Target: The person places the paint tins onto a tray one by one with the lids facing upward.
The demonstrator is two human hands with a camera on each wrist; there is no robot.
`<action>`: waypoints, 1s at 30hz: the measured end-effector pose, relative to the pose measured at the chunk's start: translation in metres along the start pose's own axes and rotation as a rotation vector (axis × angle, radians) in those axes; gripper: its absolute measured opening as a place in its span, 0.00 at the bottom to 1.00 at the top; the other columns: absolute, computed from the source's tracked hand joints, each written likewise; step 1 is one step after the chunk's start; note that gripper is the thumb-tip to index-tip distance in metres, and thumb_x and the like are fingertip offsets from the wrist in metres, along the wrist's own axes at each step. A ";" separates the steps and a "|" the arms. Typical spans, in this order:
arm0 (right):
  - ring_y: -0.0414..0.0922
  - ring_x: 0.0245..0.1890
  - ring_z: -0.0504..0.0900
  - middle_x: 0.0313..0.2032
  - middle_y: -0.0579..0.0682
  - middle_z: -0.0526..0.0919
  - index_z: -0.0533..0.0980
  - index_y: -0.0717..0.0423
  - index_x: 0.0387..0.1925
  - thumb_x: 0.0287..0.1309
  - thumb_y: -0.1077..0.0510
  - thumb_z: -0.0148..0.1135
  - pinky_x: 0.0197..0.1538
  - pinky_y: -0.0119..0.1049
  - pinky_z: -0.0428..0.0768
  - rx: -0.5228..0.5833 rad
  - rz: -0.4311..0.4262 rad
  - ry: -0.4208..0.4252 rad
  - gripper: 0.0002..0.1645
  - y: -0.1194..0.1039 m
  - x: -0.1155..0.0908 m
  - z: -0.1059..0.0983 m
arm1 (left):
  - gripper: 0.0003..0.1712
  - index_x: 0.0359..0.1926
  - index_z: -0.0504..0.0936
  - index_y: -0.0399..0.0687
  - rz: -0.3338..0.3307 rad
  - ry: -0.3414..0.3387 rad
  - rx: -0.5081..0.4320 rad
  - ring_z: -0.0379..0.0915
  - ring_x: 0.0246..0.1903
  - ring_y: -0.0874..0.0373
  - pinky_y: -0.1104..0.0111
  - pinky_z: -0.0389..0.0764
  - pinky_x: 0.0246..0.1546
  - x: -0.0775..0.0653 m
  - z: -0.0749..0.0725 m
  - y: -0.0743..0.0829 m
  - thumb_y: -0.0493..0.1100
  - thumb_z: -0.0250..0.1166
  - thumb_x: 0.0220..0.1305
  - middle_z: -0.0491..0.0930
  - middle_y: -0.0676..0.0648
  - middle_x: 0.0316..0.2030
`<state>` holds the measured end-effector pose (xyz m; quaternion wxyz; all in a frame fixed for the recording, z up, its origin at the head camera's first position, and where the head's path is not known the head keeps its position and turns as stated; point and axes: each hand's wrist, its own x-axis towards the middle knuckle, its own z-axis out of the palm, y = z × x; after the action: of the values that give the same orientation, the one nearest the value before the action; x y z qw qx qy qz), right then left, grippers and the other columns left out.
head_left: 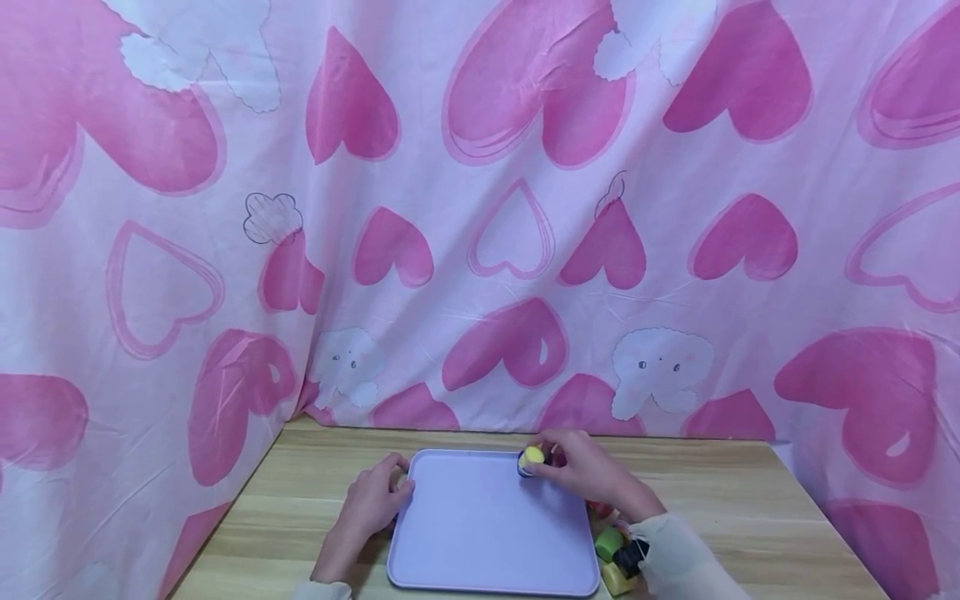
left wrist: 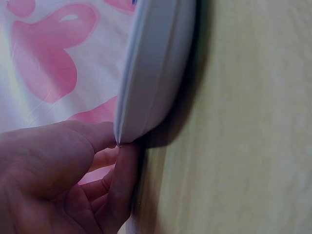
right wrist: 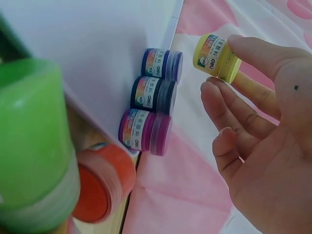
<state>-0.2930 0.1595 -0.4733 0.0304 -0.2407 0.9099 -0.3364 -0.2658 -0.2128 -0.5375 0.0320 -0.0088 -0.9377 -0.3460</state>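
A lavender tray (head_left: 487, 533) lies flat on the wooden table. My left hand (head_left: 371, 500) pinches its left rim between thumb and fingers, seen closely in the left wrist view. Over the far right corner, my right hand (head_left: 588, 467) holds a small yellow paint jar (right wrist: 213, 56) between thumb and fingertips. Three more paint jars stand in a row on the tray below it: a blue jar (right wrist: 158, 63), a dark jar (right wrist: 151, 93) and a magenta jar (right wrist: 141, 130). In the head view the right hand mostly hides that row.
Beside the tray's right edge, partly under the right forearm, sit several jars, among them a green jar (head_left: 609, 544), a black jar (head_left: 630, 557), an ochre-yellow jar (head_left: 618, 579) and an orange-red jar (right wrist: 105, 183). A pink heart-print curtain (head_left: 495, 333) hangs behind the table.
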 end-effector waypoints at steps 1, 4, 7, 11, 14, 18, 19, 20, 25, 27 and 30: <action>0.42 0.40 0.82 0.41 0.38 0.86 0.86 0.47 0.56 0.67 0.45 0.76 0.38 0.32 0.84 0.001 -0.004 0.001 0.21 -0.001 0.001 0.001 | 0.14 0.54 0.83 0.49 0.005 0.003 0.001 0.72 0.19 0.57 0.64 0.71 0.23 0.000 0.000 0.000 0.44 0.71 0.72 0.75 0.51 0.22; 0.42 0.38 0.82 0.40 0.39 0.86 0.86 0.48 0.54 0.66 0.47 0.77 0.38 0.32 0.84 0.010 -0.020 0.004 0.19 -0.003 0.005 0.004 | 0.13 0.54 0.83 0.50 0.010 0.004 0.003 0.72 0.18 0.57 0.64 0.71 0.23 -0.001 0.000 0.000 0.44 0.71 0.72 0.75 0.51 0.22; 0.40 0.37 0.82 0.38 0.40 0.86 0.86 0.46 0.51 0.66 0.48 0.77 0.38 0.31 0.84 0.002 -0.039 0.020 0.16 -0.003 0.009 0.009 | 0.13 0.54 0.82 0.50 0.007 0.003 0.004 0.72 0.18 0.57 0.64 0.71 0.23 0.000 0.001 -0.001 0.45 0.71 0.72 0.75 0.51 0.22; 0.39 0.36 0.82 0.36 0.39 0.85 0.86 0.45 0.51 0.66 0.49 0.77 0.38 0.31 0.83 -0.011 -0.055 0.037 0.15 -0.004 0.015 0.014 | 0.13 0.54 0.83 0.52 0.007 0.012 0.003 0.71 0.18 0.58 0.64 0.71 0.23 0.001 0.002 -0.002 0.45 0.72 0.72 0.75 0.52 0.22; 0.40 0.36 0.82 0.36 0.39 0.85 0.86 0.46 0.52 0.65 0.50 0.78 0.38 0.31 0.82 -0.010 -0.050 0.037 0.15 -0.005 0.020 0.017 | 0.13 0.53 0.83 0.52 0.007 0.014 0.005 0.71 0.19 0.58 0.65 0.71 0.23 0.001 0.003 -0.003 0.46 0.72 0.72 0.74 0.52 0.22; 0.41 0.35 0.81 0.36 0.40 0.84 0.87 0.46 0.51 0.65 0.51 0.79 0.37 0.31 0.81 -0.010 -0.039 0.030 0.15 -0.004 0.025 0.021 | 0.13 0.54 0.83 0.52 0.006 0.010 -0.001 0.72 0.18 0.58 0.65 0.72 0.22 0.002 0.003 -0.003 0.46 0.71 0.72 0.75 0.52 0.22; 0.41 0.35 0.81 0.36 0.40 0.84 0.87 0.46 0.51 0.65 0.51 0.79 0.36 0.31 0.81 -0.011 -0.039 0.030 0.15 -0.004 0.026 0.022 | 0.13 0.54 0.83 0.52 0.005 0.009 -0.004 0.72 0.17 0.57 0.64 0.72 0.22 0.002 0.003 -0.003 0.46 0.71 0.72 0.75 0.52 0.22; 0.41 0.35 0.81 0.36 0.40 0.84 0.87 0.45 0.51 0.64 0.51 0.79 0.36 0.31 0.81 -0.014 -0.038 0.029 0.15 -0.004 0.027 0.023 | 0.13 0.54 0.83 0.52 0.003 0.008 -0.006 0.72 0.17 0.57 0.64 0.72 0.21 0.002 0.003 -0.003 0.46 0.71 0.72 0.75 0.51 0.21; 0.42 0.33 0.80 0.37 0.41 0.84 0.88 0.45 0.52 0.64 0.50 0.79 0.33 0.31 0.80 -0.035 -0.027 0.028 0.15 -0.003 0.030 0.028 | 0.12 0.53 0.82 0.51 -0.003 0.001 -0.021 0.72 0.16 0.57 0.64 0.72 0.19 0.003 0.004 -0.004 0.45 0.71 0.72 0.74 0.51 0.21; 0.42 0.32 0.79 0.37 0.41 0.83 0.88 0.45 0.52 0.64 0.50 0.79 0.33 0.31 0.80 -0.043 -0.020 0.026 0.16 -0.004 0.032 0.030 | 0.12 0.53 0.82 0.51 0.001 0.000 -0.025 0.72 0.16 0.57 0.64 0.72 0.19 0.003 0.004 -0.004 0.45 0.71 0.72 0.74 0.51 0.21; 0.41 0.33 0.78 0.37 0.41 0.83 0.88 0.47 0.52 0.64 0.50 0.79 0.34 0.31 0.79 -0.054 -0.021 0.028 0.17 -0.005 0.034 0.032 | 0.12 0.53 0.82 0.51 0.004 0.000 -0.025 0.72 0.16 0.57 0.64 0.72 0.19 0.003 0.004 -0.005 0.45 0.71 0.72 0.74 0.51 0.21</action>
<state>-0.3137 0.1216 -0.4918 0.0075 -0.2460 0.9164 -0.3156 -0.2687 -0.2140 -0.5436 0.0325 -0.0112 -0.9333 -0.3576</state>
